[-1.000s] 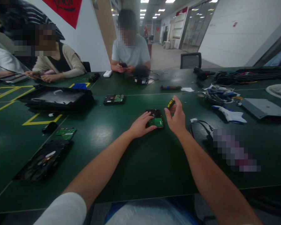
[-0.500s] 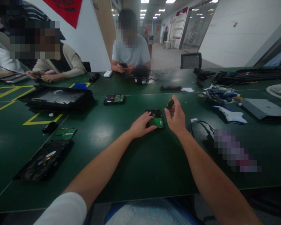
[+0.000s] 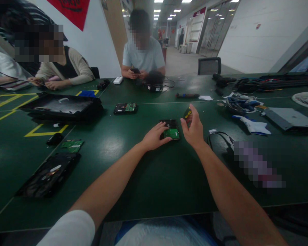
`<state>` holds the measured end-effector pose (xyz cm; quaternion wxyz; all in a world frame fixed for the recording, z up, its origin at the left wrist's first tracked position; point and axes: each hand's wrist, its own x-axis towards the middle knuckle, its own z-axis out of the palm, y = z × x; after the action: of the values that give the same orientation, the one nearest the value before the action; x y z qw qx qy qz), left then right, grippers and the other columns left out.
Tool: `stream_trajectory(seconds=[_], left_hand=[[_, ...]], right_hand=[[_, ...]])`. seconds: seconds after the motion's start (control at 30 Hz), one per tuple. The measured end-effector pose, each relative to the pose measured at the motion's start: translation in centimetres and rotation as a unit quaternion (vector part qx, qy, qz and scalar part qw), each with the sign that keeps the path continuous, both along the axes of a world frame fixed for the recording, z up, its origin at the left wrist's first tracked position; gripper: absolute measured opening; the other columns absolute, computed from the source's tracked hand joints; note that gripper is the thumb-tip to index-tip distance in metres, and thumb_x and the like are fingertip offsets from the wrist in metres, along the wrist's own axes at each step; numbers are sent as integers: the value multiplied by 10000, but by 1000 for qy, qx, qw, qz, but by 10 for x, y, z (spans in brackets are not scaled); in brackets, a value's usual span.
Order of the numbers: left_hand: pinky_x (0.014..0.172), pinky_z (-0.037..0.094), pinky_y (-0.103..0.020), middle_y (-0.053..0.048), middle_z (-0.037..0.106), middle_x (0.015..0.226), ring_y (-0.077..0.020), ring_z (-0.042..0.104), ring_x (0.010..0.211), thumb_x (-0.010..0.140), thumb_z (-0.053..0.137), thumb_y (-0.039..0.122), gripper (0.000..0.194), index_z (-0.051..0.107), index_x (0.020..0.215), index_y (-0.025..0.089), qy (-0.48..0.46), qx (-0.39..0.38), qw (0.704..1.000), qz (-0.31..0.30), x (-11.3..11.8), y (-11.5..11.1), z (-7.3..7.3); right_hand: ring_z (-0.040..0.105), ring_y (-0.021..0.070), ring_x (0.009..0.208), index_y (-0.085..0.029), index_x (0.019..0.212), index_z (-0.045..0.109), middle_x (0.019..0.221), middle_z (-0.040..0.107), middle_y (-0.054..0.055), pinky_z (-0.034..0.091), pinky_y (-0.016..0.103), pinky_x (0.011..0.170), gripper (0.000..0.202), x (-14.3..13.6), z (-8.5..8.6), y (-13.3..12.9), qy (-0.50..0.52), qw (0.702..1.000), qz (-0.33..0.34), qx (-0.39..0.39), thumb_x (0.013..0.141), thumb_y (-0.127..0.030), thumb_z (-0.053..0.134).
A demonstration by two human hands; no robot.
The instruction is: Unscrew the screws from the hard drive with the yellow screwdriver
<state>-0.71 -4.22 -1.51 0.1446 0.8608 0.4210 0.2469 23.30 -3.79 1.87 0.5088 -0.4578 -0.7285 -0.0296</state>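
A hard drive [image 3: 172, 134] with a green circuit board lies on the table in front of me. My left hand [image 3: 155, 136] grips it from the left, thumb along the near edge and fingers over the far part. Just right of the drive, my right hand [image 3: 192, 127] is raised with its fingers closed on a screwdriver, whose black and yellow handle [image 3: 187, 112] shows between thumb and fingers. The shaft and tip of the screwdriver cannot be made out.
Another hard drive [image 3: 125, 108] lies farther off. To the left are a loose circuit board [image 3: 73, 146], an opened drive casing [image 3: 50, 174] and a black tray [image 3: 61, 106]. Right are gloves [image 3: 253, 124], a metal box [image 3: 292, 119] and a cable [image 3: 218, 133]. Across sits a person [image 3: 143, 54].
The screwdriver handle has turned a little in my right hand, showing more yellow. My left hand and the hard drive stay where they were.
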Motion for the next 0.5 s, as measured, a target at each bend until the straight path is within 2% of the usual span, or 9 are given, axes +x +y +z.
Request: stream_trajectory(seconds=[0.23,0.5], left_hand=[[1296,316,-538,-109,412,1682,-307,287,1609,935,631,656,668,572,1460,247,-1,-11,1000,2,1,-1,3],[1301,315,-512,-127,418,1677,-309,289,1608,938,625,663,693,575,1460,210,2,1,1000,0,1,0,1]], right_hand=[[670,297,1214,-286,1659,236,1593,504,140,591,556,1026,668,-1,2,-1,-12,1000,-13,-6,1047,-396,482],[709,281,1098,-266,1641,275,1517,571,149,619,526,972,695,-2,0,-1,9,1000,-23,4,1022,-423,551]])
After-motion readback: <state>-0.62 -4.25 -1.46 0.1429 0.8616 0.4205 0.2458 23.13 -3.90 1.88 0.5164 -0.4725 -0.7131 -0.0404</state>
